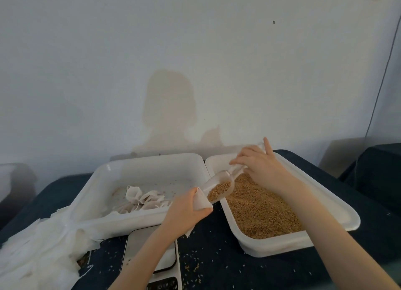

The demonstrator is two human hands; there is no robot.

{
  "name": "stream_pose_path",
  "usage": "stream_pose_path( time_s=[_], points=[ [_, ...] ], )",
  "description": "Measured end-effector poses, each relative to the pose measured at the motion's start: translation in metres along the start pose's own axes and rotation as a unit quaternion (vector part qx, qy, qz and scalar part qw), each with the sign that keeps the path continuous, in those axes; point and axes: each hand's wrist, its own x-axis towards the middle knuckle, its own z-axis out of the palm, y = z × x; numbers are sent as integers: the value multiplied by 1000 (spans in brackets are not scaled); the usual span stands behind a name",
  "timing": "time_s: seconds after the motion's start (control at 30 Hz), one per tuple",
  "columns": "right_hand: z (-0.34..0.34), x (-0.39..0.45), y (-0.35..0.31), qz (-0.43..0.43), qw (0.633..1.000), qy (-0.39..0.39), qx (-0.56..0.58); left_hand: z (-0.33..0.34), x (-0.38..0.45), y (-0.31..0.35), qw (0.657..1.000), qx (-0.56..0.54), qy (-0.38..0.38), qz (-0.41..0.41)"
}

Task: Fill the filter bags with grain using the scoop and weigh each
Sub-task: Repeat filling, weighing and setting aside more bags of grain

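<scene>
Inspecting from largest down, I note the right tray (338, 205) full of grain (262, 211), the left tray (97, 181) holding filled bags (143, 199), and the scale (149, 252) in front. My right hand (260, 166) grips the clear scoop (219, 185), tilted into the filter bag (201, 201) pinched open by my left hand (186, 209).

The right hand (262, 166) tipped a clear scoop (219, 186) of grain (219, 190) into a filter bag (200, 200) gripped by the left hand (186, 211).
</scene>
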Motion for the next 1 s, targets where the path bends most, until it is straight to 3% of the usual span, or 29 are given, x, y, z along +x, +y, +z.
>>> stream_pose_path(
  time_s=[0.17,0.4,0.57,0.63,0.77,1.0],
  points=[
    [-15,11,-21,-65,991,53,-104,6,-1,0,1000,-9,16,-18],
    [-32,20,-46,-103,978,46,-178,11,-1,-3,999,2,26,-23],
    [-27,17,-42,-133,966,149,-162,7,-1,-3,999,-8,30,-9],
    [-20,15,-32,-99,975,123,-155,5,0,-4,1000,-1,28,-11],
    [-2,6,-10,-12,993,-17,-119,3,1,-8,999,18,19,-24],
    [26,-24,22,86,986,-105,93,0,-1,-10,1000,-17,19,-4]
  ],
)
